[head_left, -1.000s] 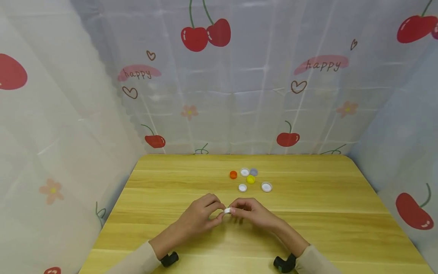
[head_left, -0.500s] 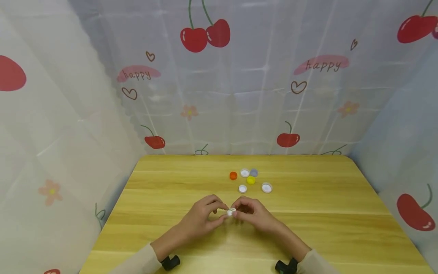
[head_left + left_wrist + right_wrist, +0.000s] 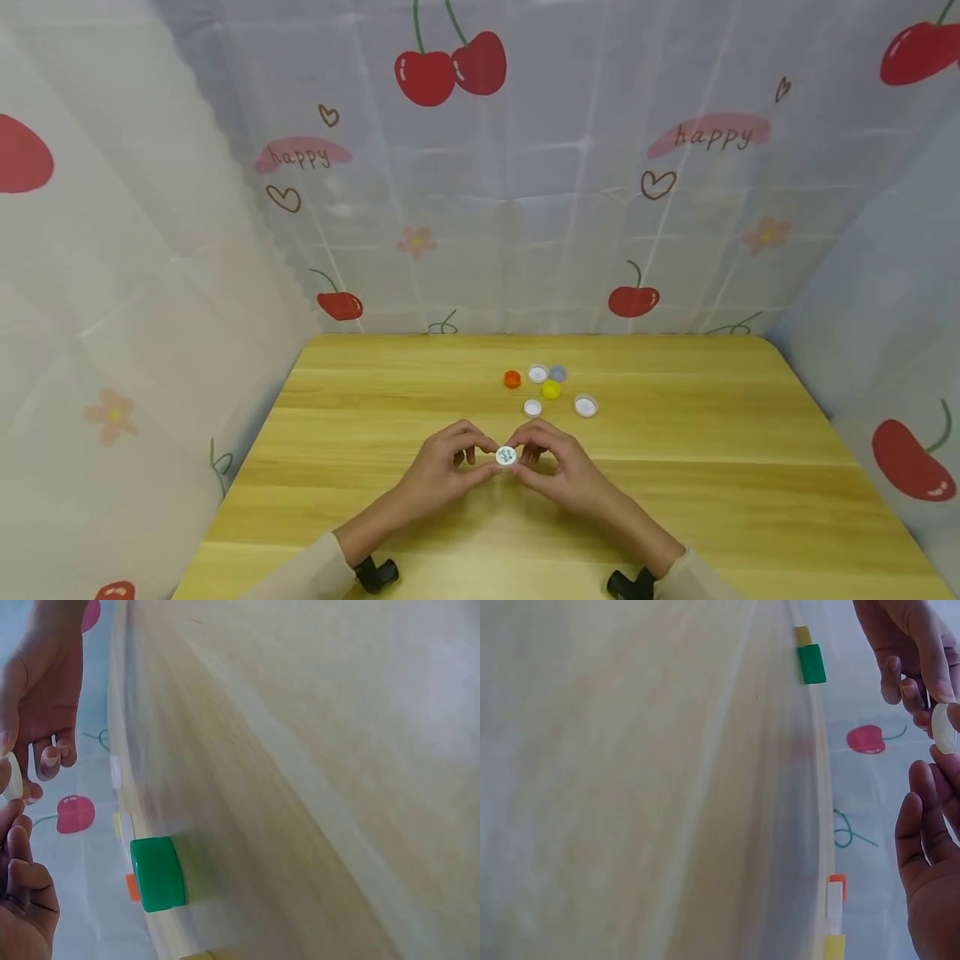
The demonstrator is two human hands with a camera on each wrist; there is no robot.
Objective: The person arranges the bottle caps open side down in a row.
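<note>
A small round white bottle cap [image 3: 506, 456] with a green print on its top is held above the table between both hands. My left hand [image 3: 442, 467] pinches its left side with thumb and forefinger, and my right hand [image 3: 564, 473] pinches the opposite side. In the head view the printed face points up at the camera. Edge-on, the same white cap [image 3: 943, 729] shows in the right wrist view. A green cap [image 3: 159, 874] stands on the table in the left wrist view; the head view does not show it, as the left hand or arm hides it.
Beyond the hands on the wooden table [image 3: 375, 383] lie an orange cap [image 3: 512, 380], a yellow cap [image 3: 551, 390], a lavender cap [image 3: 558, 374] and white caps [image 3: 586, 406]. A cherry-patterned curtain [image 3: 525, 208] encloses the back and sides.
The white cap has turned from edge-on to printed face up between the fingers. The hands stay nearly in place, and the loose caps have not been moved.
</note>
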